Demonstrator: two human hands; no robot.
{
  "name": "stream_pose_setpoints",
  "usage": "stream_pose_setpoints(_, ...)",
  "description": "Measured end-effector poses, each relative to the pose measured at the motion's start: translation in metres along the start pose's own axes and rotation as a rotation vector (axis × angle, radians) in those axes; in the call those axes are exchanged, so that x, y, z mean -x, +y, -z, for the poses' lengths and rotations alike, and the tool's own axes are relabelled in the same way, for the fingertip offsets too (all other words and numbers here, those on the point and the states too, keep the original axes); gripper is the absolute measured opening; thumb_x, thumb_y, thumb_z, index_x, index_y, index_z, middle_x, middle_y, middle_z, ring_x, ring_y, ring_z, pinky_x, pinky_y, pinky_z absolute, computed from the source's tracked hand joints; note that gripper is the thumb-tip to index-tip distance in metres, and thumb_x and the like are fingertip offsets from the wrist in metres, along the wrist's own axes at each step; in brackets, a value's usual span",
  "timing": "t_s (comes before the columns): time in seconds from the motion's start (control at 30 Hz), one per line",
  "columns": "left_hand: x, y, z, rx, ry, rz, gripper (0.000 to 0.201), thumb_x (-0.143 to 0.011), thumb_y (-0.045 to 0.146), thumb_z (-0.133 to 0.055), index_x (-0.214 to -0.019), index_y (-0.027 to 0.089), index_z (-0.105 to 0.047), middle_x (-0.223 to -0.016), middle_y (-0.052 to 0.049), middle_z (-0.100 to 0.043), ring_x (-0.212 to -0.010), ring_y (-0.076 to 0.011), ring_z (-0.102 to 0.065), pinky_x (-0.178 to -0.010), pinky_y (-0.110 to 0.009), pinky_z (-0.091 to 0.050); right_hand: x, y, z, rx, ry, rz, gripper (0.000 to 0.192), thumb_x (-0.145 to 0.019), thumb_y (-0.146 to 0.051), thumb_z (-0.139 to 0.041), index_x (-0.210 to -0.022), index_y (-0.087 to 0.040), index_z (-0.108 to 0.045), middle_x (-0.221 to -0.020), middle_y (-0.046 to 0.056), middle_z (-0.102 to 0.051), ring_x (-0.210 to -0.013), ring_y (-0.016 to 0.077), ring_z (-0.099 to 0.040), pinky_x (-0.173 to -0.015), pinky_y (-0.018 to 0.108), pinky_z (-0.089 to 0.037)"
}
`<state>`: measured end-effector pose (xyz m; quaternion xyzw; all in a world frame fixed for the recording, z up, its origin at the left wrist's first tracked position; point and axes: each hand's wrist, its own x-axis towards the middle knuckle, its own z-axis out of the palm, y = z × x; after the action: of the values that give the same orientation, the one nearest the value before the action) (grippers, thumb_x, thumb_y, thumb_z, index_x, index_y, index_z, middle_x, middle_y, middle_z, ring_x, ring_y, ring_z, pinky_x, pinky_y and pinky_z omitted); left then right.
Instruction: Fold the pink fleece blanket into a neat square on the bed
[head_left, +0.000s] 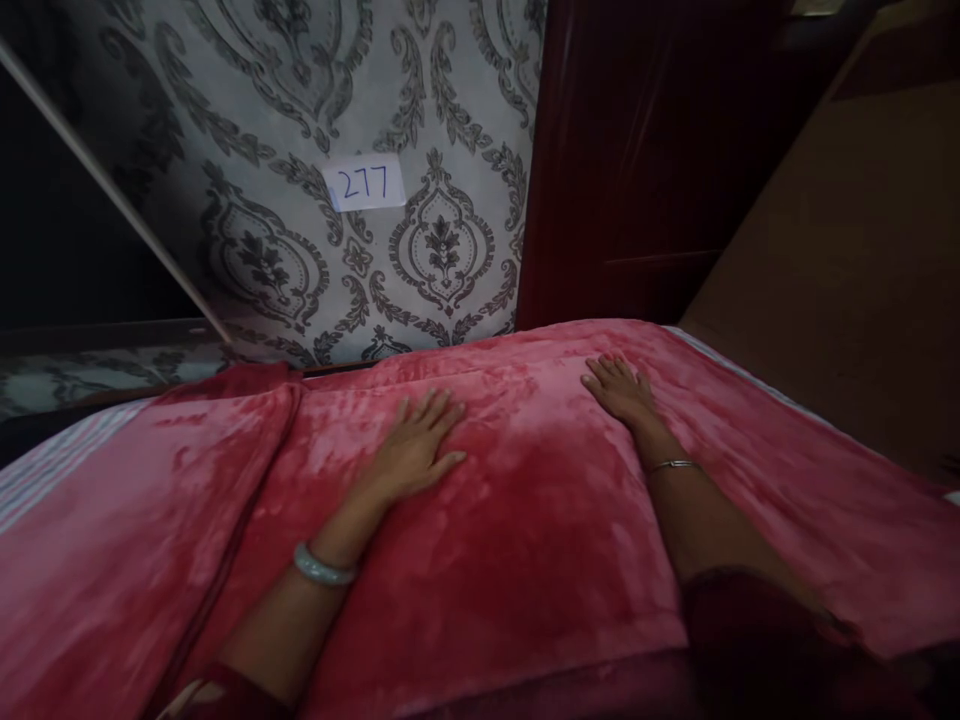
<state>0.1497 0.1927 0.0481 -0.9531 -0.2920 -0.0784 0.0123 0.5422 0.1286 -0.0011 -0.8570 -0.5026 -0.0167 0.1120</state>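
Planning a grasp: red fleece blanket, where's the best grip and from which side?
Probably the far edge of the red fleece blanket, by the patterned wall, approached from above. The left hand and right hand lie flat near it, and the fabric is smooth elsewhere, offering no fold to pinch.

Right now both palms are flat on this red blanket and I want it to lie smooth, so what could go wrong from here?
1. The left hand and right hand press near the blanket far edge; pushing outward could shove it off toward the wall.
2. A fold runs down the left side; it may deepen if the plush cloth drags.
3. The bangle or thin bracelet might snag the pile.
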Motion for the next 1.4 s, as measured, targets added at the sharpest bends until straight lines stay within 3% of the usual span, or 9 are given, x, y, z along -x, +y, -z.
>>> stream_pose_setpoints(0.1, -0.001, 0.002, -0.017, 0.037, -0.101, 0.012, 0.067, -0.097, 0.058, -0.038, -0.156, 0.027, -0.030, -0.164, -0.009, -0.026, -0.152, -0.0332, -0.018, -0.120, -0.060, -0.017, 0.001, -0.001, 0.002, 0.009, -0.006, -0.007, 0.057, -0.102, -0.050, -0.025, -0.152, -0.026, -0.038, -0.164, 0.006, -0.025, -0.153, 0.0266, -0.013, -0.119, 0.058, -0.017)
stream_pose_setpoints(0.2, 0.000, -0.004, -0.024, 0.045, -0.084, 0.006, 0.067, -0.097, 0.058, -0.037, -0.156, 0.028, -0.029, -0.164, -0.008, -0.025, -0.152, -0.0328, -0.018, -0.121, -0.059, -0.017, 0.002, -0.003, 0.010, 0.008, -0.005, -0.011, 0.056, -0.102, -0.048, -0.027, -0.152, -0.025, -0.039, -0.163, 0.007, -0.027, -0.152, 0.0272, -0.015, -0.119, 0.058, -0.017)
stream_pose_setpoints(0.3, -0.001, -0.008, -0.025, 0.041, -0.068, 0.003, 0.067, -0.097, 0.059, -0.037, -0.156, 0.028, -0.030, -0.164, -0.008, -0.025, -0.152, -0.0333, -0.019, -0.120, -0.060, -0.017, 0.004, -0.013, 0.023, -0.028, 0.108, 0.009, 0.060, -0.102, -0.049, -0.028, -0.154, -0.021, -0.036, -0.163, 0.012, -0.026, -0.151, 0.0312, -0.017, -0.118, 0.061, -0.018)
stream_pose_setpoints(0.37, -0.002, -0.008, -0.025, 0.034, -0.071, 0.007, 0.068, -0.097, 0.059, -0.037, -0.156, 0.028, -0.029, -0.164, -0.008, -0.024, -0.152, -0.0333, -0.018, -0.120, -0.060, -0.018, 0.008, -0.027, 0.029, -0.061, 0.167, 0.123, 0.062, -0.101, -0.050, -0.029, -0.155, -0.019, -0.034, -0.163, 0.013, -0.025, -0.151, 0.0318, -0.016, -0.119, 0.059, -0.018)
stream_pose_setpoints(0.53, -0.002, -0.007, -0.026, 0.015, -0.059, 0.001, 0.067, -0.097, 0.059, -0.036, -0.156, 0.028, -0.029, -0.164, -0.008, -0.025, -0.152, -0.0325, -0.019, -0.119, -0.060, -0.020, 0.023, -0.072, 0.016, -0.062, -0.134, 0.425, 0.064, -0.101, -0.058, -0.029, -0.157, -0.028, -0.027, -0.165, 0.007, -0.020, -0.152, 0.0275, -0.015, -0.120, 0.058, -0.014)
stream_pose_setpoints(0.63, -0.002, -0.009, -0.026, 0.009, -0.041, 0.001, 0.067, -0.097, 0.059, -0.037, -0.156, 0.029, -0.030, -0.164, -0.006, -0.026, -0.151, -0.0320, -0.020, -0.119, -0.059, -0.022, 0.028, -0.081, 0.008, -0.033, -0.210, 0.420, 0.067, -0.099, -0.062, -0.029, -0.158, -0.031, -0.021, -0.166, 0.005, -0.012, -0.153, 0.0264, -0.009, -0.120, 0.058, -0.010)
stream_pose_setpoints(1.13, 0.002, -0.004, -0.021, 0.085, -0.064, 0.019, 0.067, -0.097, 0.058, -0.038, -0.156, 0.026, -0.031, -0.163, -0.009, -0.028, -0.151, -0.0311, -0.022, -0.121, -0.056, -0.018, 0.031, -0.079, 0.010, -0.060, -0.169, 0.389, 0.058, -0.102, -0.051, -0.031, -0.157, -0.034, -0.024, -0.165, 0.004, -0.019, -0.153, 0.0237, -0.015, -0.120, 0.056, -0.017)
stream_pose_setpoints(1.27, 0.002, -0.002, -0.019, 0.118, 0.016, 0.027, 0.061, -0.099, 0.053, -0.036, -0.151, 0.022, -0.040, -0.159, -0.012, -0.036, -0.148, -0.0283, -0.031, -0.121, -0.053, -0.022, 0.055, -0.108, 0.034, -0.101, -0.171, 0.249, 0.057, -0.104, -0.045, -0.025, -0.158, -0.027, -0.025, -0.164, 0.009, -0.021, -0.152, 0.0267, -0.018, -0.118, 0.059, -0.021)
stream_pose_setpoints(1.4, 0.002, 0.002, -0.004, 0.031, 0.070, 0.108, 0.048, -0.102, 0.037, -0.032, -0.141, 0.018, -0.053, -0.148, -0.013, -0.051, -0.139, -0.0256, -0.045, -0.120, -0.048, -0.027, 0.094, -0.155, 0.043, -0.159, -0.124, 0.308, 0.056, -0.104, -0.046, -0.025, -0.157, -0.029, -0.027, -0.165, 0.006, -0.021, -0.151, 0.0281, -0.019, -0.118, 0.059, -0.020)
